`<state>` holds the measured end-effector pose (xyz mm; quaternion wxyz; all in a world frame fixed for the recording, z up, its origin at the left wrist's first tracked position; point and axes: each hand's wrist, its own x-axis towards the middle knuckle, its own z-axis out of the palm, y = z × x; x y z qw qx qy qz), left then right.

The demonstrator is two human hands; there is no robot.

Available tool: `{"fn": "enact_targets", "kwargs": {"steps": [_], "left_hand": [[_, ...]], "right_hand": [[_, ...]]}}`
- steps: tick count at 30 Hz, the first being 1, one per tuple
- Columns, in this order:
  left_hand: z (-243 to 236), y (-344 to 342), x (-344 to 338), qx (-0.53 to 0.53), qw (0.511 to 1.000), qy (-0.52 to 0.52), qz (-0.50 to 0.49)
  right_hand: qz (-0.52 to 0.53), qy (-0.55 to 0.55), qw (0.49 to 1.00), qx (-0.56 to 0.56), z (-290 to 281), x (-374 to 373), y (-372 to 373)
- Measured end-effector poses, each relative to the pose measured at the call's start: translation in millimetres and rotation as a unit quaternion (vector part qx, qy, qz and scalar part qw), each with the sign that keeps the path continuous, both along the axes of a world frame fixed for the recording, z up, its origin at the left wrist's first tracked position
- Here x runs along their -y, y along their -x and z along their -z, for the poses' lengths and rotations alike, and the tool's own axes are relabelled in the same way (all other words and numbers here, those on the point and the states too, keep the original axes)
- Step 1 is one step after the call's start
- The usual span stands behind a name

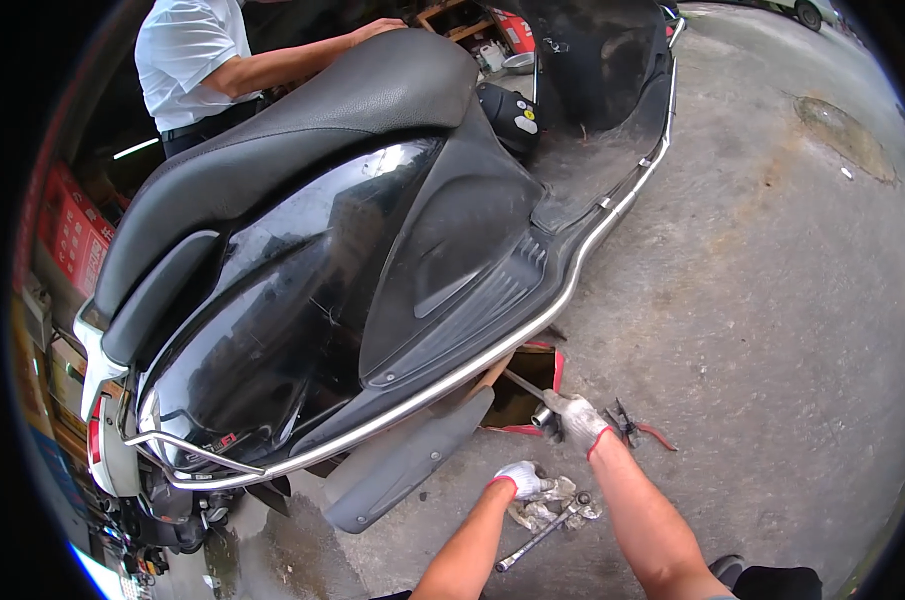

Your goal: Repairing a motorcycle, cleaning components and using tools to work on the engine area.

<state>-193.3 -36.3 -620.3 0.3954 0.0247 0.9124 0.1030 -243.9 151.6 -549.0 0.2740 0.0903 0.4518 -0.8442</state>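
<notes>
A large black scooter (302,270) fills the left and middle of the view, with a chrome guard rail (572,285) along its side. My right hand (577,422), in a whitish work glove with a red cuff, is closed around a thin grey metal rod (525,385). The rod points up and left, over an open red-edged box (532,372) below the scooter. A short metal cylinder (542,415) shows beside these fingers. My left hand (518,478), gloved likewise, is closed on a crumpled soiled cloth (537,515) on the ground; its fingertips are partly hidden. A ratchet wrench (542,532) lies against the cloth.
Pliers with red handles (657,436) and other dark tools lie right of my right hand. Across the scooter stands a person in a white shirt (187,60), one hand (380,28) on the seat (372,85). Grey concrete ground (772,330) stretches to the right.
</notes>
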Motion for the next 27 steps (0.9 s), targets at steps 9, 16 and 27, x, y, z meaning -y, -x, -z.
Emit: {"fn": "enact_targets", "kwargs": {"steps": [9,16,27], "left_hand": [[-39.2,34.4,-26.1,-0.139,0.645,-0.511,-0.551],[-50.0,53.0,-45.9,-0.122,0.505,-0.602,-0.606],[-56.3,68.5,-46.4,-0.136,0.605,-0.556,-0.554]], "right_hand": [[0.013,-0.01,1.0,-0.011,7.0,1.0,-1.1],[0.015,-0.428,0.875,-0.226,17.1,10.7,-7.3],[0.078,-0.534,0.776,-0.326,22.9,12.3,-14.6]]}}
